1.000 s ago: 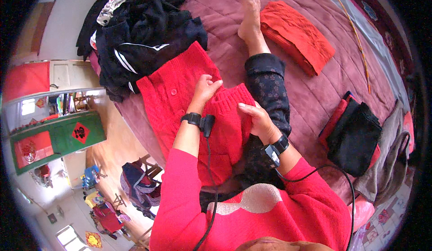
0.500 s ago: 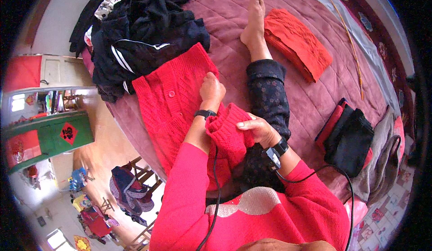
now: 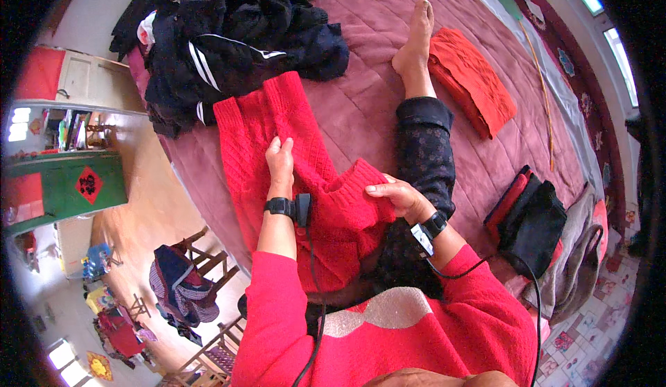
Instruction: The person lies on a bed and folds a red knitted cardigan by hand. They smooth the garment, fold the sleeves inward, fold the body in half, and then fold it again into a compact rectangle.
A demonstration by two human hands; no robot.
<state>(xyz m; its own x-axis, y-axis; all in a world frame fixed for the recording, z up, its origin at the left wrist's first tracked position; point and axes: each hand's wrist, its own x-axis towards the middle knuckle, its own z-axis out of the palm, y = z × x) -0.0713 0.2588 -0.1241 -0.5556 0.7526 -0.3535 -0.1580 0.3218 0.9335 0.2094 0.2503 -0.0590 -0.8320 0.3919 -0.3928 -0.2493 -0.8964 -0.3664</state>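
Observation:
A red knitted cardigan (image 3: 274, 116) lies across my lap and the quilt, its body spread toward the dark pile. My left hand (image 3: 280, 161) is closed on the cardigan's middle, with a ridge of knit running up from the fingers. My right hand (image 3: 402, 198) grips the gathered sleeve end, thumb on top and fingers hidden beneath the knit. Each wrist wears a black band with a small device and a cable. My bare foot (image 3: 414, 47) and dark patterned trouser leg (image 3: 424, 151) stretch out just right of the cardigan.
Dark clothes (image 3: 257, 33) are heaped at the far left of the mauve quilt (image 3: 354, 102). A folded orange-red garment (image 3: 475, 85) lies beside my foot. Folded black clothes (image 3: 534, 217) and a grey garment (image 3: 579, 248) sit at right. A thin stick (image 3: 538, 68) lies along the far-right edge.
My left hand has moved left, away from the sleeve, and now holds the cardigan's body. The cardigan's far edge is folded inward. My right hand keeps its hold on the sleeve.

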